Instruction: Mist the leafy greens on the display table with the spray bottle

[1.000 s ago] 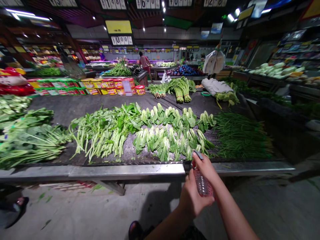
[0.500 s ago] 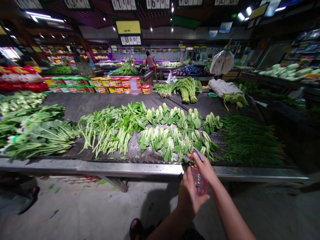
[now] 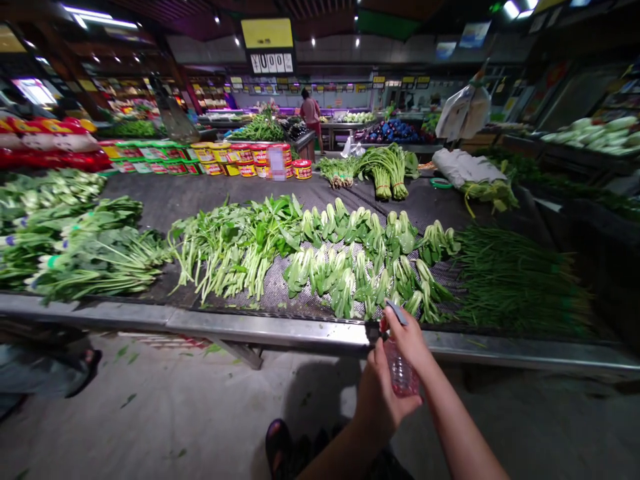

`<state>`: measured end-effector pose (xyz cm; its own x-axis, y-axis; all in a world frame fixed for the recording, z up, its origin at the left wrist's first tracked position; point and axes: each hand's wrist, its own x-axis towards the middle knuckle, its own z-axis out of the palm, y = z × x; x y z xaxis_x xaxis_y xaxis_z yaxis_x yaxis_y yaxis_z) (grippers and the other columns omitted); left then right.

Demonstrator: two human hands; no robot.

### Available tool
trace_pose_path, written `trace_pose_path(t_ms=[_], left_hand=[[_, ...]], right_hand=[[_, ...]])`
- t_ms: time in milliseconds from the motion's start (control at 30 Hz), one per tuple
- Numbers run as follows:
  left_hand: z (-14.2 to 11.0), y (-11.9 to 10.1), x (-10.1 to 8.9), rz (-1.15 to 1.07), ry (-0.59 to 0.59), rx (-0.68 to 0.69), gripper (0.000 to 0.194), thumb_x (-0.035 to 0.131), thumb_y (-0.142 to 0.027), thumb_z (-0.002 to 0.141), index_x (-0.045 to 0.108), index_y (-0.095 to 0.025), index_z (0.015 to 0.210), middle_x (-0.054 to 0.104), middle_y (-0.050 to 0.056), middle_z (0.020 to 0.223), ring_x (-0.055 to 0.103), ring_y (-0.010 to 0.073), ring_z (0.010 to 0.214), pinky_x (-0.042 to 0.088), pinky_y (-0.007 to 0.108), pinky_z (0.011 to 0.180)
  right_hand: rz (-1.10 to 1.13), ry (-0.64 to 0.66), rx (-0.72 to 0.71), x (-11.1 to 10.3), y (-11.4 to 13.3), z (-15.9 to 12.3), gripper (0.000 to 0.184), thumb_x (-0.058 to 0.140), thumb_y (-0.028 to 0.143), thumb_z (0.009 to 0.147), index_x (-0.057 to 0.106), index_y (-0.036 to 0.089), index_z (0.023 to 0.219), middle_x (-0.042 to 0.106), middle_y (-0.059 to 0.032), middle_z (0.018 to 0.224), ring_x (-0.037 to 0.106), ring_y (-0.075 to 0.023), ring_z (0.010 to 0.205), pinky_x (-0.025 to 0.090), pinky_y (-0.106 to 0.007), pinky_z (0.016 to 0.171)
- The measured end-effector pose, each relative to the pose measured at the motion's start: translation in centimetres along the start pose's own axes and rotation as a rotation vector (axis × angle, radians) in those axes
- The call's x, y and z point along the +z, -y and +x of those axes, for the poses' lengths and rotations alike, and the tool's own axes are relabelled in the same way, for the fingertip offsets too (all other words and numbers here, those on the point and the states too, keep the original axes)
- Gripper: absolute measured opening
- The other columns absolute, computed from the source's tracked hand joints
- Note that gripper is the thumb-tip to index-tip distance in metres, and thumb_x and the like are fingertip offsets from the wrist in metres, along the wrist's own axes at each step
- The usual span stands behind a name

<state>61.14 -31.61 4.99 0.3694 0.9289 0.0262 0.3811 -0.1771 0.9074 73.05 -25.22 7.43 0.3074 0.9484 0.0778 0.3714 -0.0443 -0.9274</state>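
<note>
I hold a small clear plastic spray bottle with both hands, in front of the metal edge of a vegetable stall. My left hand wraps around the bottle's body from below. My right hand grips its top, fingers over the grey spray head. Just beyond the nozzle lie several heads of bok choy on the dark mesh counter.
Leafy stemmed greens lie left of the bok choy, chives to the right, more greens at far left. Red and yellow tubs line the back. A person stands far off. My foot shows on the concrete floor.
The view has shifted so the stall sits further right and up in the picture. Both hands keep the same hold on the bottle, slightly closer to the counter edge.
</note>
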Motion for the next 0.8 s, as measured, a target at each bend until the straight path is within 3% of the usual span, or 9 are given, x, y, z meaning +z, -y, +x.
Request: trace_pose_path(t_ms=[133,300,600,800], left_hand=[[0.3,0.3,-0.4,0.001,-0.015,-0.009,0.112,0.079,-0.021,0.050,0.016,-0.009,0.141,0.041,0.019,0.132,0.047,0.0308,0.118,0.039,0.038,0.101],[0.7,-0.1,-2.2,0.014,-0.020,-0.045,0.108,0.079,-0.021,0.050,0.019,-0.011,0.140,0.041,0.018,0.134,0.044,0.0299,0.121,0.036,0.038,0.103],[0.4,0.0,-5.9,-0.022,0.021,-0.143,0.101,0.078,-0.021,0.046,0.030,-0.013,0.135,0.050,0.014,0.126,0.049,0.0309,0.114,0.040,0.038,0.099],[0.0,1.1,-7.7,-0.031,-0.005,-0.121,0.106,0.078,-0.020,0.046,0.025,-0.012,0.138,0.048,0.016,0.128,0.047,0.0301,0.116,0.037,0.038,0.101]], right_hand=[[0.012,0.025,0.008,0.5,0.1,0.4,0.044,0.041,0.056,0.084,0.062,0.019,0.076,0.061,-0.0022,0.065,0.054,-0.0169,0.060,0.041,-0.029,0.061],[0.105,0.030,-0.007,1.8,0.3,1.3,0.044,0.046,0.058,0.081,0.065,0.018,0.088,0.066,-0.0045,0.079,0.059,-0.0198,0.076,0.044,-0.032,0.073],[-0.034,0.050,-0.005,4.7,2.0,0.9,0.048,0.040,0.061,0.083,0.058,0.020,0.063,0.061,-0.0031,0.064,0.055,-0.0187,0.064,0.040,-0.031,0.067],[0.012,0.081,0.037,6.8,3.0,1.0,0.047,0.040,0.061,0.083,0.055,0.021,0.062,0.059,-0.0017,0.060,0.054,-0.0178,0.059,0.040,-0.031,0.063]])
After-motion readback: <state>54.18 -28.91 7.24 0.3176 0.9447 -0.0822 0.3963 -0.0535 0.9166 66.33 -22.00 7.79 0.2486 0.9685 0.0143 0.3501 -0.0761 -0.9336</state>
